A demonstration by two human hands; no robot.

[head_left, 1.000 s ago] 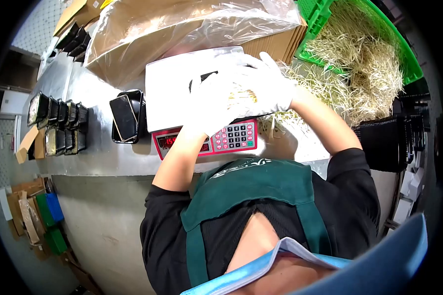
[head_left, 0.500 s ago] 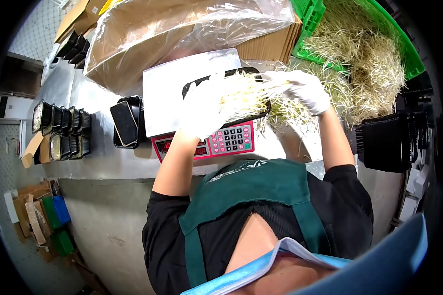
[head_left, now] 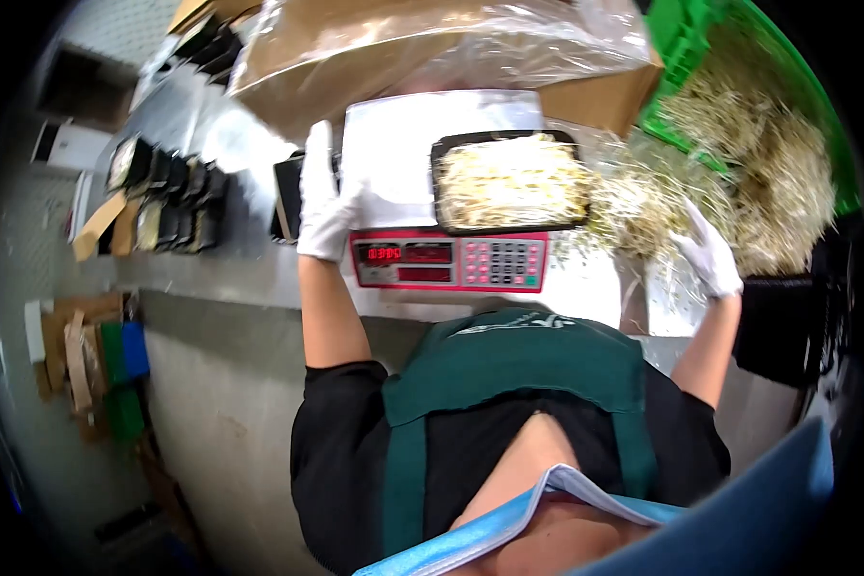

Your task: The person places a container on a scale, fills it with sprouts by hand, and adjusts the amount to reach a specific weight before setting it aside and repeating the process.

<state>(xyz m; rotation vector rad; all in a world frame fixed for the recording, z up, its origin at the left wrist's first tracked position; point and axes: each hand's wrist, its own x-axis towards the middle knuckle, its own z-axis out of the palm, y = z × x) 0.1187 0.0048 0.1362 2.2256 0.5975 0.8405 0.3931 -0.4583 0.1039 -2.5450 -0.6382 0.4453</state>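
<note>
Both gloved hands have come off the tray (head_left: pixel 509 182) of bean sprouts, which now sits alone, heaped full, on the platform of the scale (head_left: pixel 451 261). The left hand (head_left: pixel 322 206) has swung out to the scale's left edge, its grip spread, fingers straight, holding nothing. The right hand (head_left: pixel 710 254) has dropped into the loose sprouts (head_left: pixel 634 206) on the desk (head_left: pixel 221 274) to the right of the scale, below the green crate (head_left: pixel 677 48). Blur hides whether its grip closes on any. With the hands off, the scale likely reads the tray's weight alone.
</note>
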